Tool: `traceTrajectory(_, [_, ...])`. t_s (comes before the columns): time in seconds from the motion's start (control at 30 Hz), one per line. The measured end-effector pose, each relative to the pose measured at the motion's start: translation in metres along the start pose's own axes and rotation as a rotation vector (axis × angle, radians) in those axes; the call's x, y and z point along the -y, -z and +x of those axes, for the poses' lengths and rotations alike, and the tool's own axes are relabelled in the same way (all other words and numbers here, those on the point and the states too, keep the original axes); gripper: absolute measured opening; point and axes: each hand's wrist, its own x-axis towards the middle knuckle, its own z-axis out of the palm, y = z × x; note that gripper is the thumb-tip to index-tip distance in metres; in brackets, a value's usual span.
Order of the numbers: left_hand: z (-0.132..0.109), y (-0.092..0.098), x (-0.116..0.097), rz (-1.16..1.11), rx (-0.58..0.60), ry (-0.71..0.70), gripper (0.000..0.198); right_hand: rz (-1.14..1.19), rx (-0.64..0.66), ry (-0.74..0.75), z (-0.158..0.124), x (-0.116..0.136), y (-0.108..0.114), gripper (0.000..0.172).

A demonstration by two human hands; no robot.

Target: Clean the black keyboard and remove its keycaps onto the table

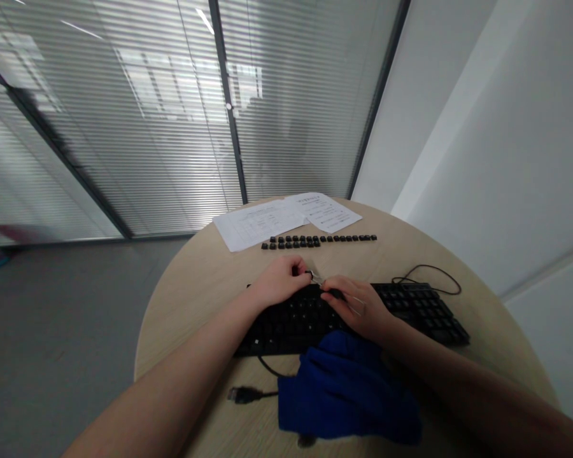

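Observation:
A black keyboard [286, 327] lies across the round table, several of its keys gone from the upper rows as far as I can see. Above its back edge my left hand [282, 280] pinches a small black keycap [309, 273]. My right hand [356, 305] closes around a small puller with thin metal wires [317, 278], whose tip meets the keycap between the two hands. Part of the wire shows against the right fingers. Beyond the hands, loose black keycaps [295, 242] stand in two rows, the back one longer.
Printed sheets [262, 222] lie at the table's far edge. A blue cloth [344, 394] is bunched in front of the keyboard, beside a USB plug [242, 395]. A black cable [446, 272] loops at the right. Glass with blinds [291, 127] stands behind the table.

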Motion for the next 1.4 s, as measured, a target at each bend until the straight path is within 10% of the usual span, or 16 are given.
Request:
traceTrajectory(0.2, [-0.001,0.015,-0.001,-0.098,-0.065,-0.041,0.015,0.033,-0.136,-0.218,0.004,-0.008,0.003,0.013])
traceTrajectory(0.67, [-0.009,0.013,-0.010,-0.046,0.015,-0.289,0.009,-0.097,-0.276,-0.036,0.002,-0.005,0.009,0.019])
traceTrajectory(1.4, [-0.007,0.006,-0.012,-0.165,0.173,-0.197,0.028,-0.186,-0.145,-0.060,0.000,0.000,0.003,0.013])
